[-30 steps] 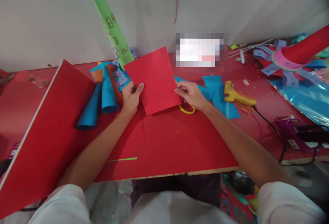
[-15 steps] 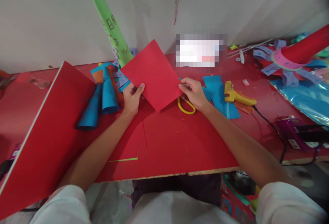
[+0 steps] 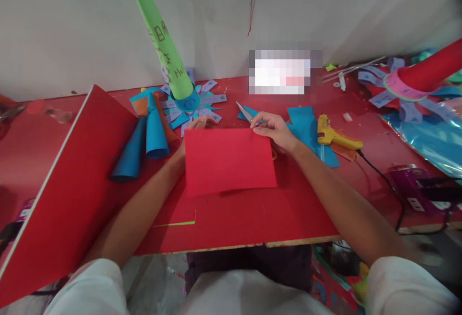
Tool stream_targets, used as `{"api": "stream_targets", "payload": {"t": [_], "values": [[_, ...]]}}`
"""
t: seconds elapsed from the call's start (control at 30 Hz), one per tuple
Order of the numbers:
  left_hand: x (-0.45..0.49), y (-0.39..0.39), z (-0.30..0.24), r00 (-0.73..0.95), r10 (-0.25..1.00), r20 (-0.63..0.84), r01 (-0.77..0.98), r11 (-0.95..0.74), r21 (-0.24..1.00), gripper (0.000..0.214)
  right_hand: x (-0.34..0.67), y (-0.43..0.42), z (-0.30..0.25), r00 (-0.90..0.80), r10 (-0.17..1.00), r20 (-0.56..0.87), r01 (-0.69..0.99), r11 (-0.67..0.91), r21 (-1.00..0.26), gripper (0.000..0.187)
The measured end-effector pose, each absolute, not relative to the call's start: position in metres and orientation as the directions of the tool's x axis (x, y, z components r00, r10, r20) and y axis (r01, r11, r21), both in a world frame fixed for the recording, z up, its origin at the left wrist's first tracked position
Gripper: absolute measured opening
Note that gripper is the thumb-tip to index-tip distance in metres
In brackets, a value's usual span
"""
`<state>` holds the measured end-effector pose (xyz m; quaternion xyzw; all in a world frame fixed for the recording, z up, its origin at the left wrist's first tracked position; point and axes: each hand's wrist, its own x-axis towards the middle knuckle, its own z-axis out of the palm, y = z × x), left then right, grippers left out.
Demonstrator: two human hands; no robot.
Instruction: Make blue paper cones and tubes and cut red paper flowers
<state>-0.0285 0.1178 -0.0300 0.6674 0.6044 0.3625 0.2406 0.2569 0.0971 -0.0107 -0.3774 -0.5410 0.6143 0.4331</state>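
I hold a red paper sheet level over the red table. My left hand grips its far left corner; most of that hand is hidden behind the sheet. My right hand pinches the far right corner. Scissors lie under the right hand: a blade tip pokes out toward the wall, and a bit of yellow handle shows at the sheet's right edge.
Two blue paper cones lie left of the sheet. A large red board leans at the left. A green tube stands on a fringed blue base. A yellow glue gun with a black cord lies right, on blue paper scraps.
The red sheet has turned from a diamond tilt to lie square and has come down toward me. Both hands now grip its far corners. The green tube's base has come into sight.
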Motion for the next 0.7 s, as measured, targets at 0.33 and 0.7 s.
{"api": "stream_targets", "payload": {"t": [0.33,0.7], "values": [[-0.023,0.108,-0.017,0.629,0.776,0.042,0.300,-0.293,0.908,0.045,0.248,0.101,-0.010,-0.474,0.862,0.179,0.298,0.349,-0.889,0.019],[-0.022,0.107,-0.017,0.653,0.752,0.093,0.364,-0.420,0.831,0.024,0.248,0.102,-0.016,-0.383,0.900,0.210,0.293,0.334,-0.896,0.038]]}}
